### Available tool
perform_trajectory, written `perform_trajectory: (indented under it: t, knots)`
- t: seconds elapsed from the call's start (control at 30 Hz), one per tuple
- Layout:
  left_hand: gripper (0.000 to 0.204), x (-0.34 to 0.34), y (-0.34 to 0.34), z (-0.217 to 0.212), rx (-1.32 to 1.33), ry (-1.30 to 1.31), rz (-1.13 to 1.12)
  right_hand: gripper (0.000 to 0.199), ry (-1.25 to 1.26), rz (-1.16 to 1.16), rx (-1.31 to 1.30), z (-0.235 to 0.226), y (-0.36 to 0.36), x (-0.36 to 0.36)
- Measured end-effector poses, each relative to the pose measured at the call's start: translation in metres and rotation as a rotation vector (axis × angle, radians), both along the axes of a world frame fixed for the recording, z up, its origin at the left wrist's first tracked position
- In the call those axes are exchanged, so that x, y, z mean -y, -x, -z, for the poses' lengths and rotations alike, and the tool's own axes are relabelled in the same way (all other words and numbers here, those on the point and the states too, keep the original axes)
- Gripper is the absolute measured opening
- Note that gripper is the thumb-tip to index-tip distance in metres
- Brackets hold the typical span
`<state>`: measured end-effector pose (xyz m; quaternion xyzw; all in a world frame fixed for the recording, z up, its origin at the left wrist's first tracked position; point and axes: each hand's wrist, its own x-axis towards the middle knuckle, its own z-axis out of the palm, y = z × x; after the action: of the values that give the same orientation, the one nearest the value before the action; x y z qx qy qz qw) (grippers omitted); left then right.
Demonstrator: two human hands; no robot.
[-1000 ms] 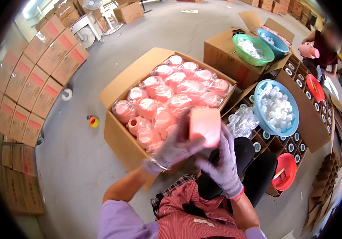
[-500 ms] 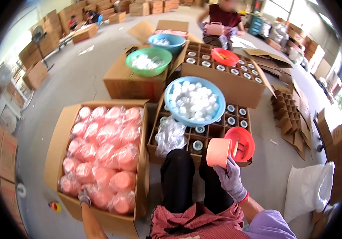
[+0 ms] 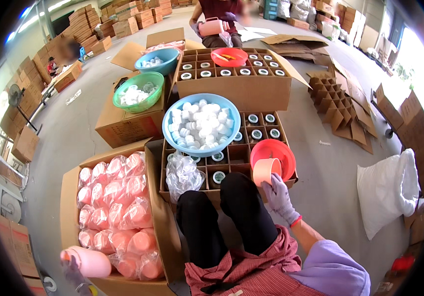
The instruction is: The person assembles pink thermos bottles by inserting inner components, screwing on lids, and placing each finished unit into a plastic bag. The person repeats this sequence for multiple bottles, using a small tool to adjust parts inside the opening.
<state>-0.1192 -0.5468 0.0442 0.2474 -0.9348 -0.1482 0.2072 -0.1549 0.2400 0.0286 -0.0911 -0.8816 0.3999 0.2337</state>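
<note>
My left hand (image 3: 75,274), in a light glove, grips a pink bottle (image 3: 91,262) lying sideways over the near left corner of an open carton (image 3: 173,250). Rows of pink pieces in clear plastic wrap (image 3: 116,217) fill that carton. In my gloved right hand (image 3: 279,198) is a peach-coloured cup (image 3: 266,171), held by its side just in front of a red bowl (image 3: 288,156). The bowl rests on a divided carton (image 3: 215,197) of white-lidded containers. A blue basin (image 3: 169,139) heaped with small white caps sits on the same carton, beside crumpled clear plastic bags (image 3: 182,173).
Beyond stand a second divided carton (image 3: 231,94) and a green bowl (image 3: 138,105) on a box. A co-worker (image 3: 218,12) sits opposite, holding a pink jug (image 3: 213,26). Cardboard dividers (image 3: 333,101) and a white sack (image 3: 385,195) lie to the right.
My left hand has come up from the carton's near edge with the pink bottle. The cup in my right hand is lower, closer to the red bowl. My view has shifted right.
</note>
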Motion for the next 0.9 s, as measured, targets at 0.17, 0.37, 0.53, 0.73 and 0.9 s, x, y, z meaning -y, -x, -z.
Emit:
perform_trajectory:
  t: [0.17,0.37,0.53,0.73,0.9]
  knots:
    - [0.049,-0.056,0.003,-0.106,-0.487,-0.621,0.426,0.021,-0.030,0.047,0.130,0.022,0.012,-0.038]
    - [0.047,-0.251,0.067,-0.105,-0.446,-0.603,0.582,0.026,-0.059,-0.023,-0.127,0.015,0.075,-0.044]
    - [0.044,-0.374,0.083,-0.071,-0.430,-1.462,0.676,0.018,-0.440,-0.280,-0.244,0.032,0.200,-0.021]
    - [0.092,-0.473,0.060,-0.050,0.114,-1.586,0.802,0.016,-0.545,-0.605,-0.142,0.062,0.298,0.024]
    - [0.106,-0.485,0.057,-0.027,0.421,-1.654,0.815,0.013,-0.636,-0.652,-0.218,0.080,0.314,0.038]
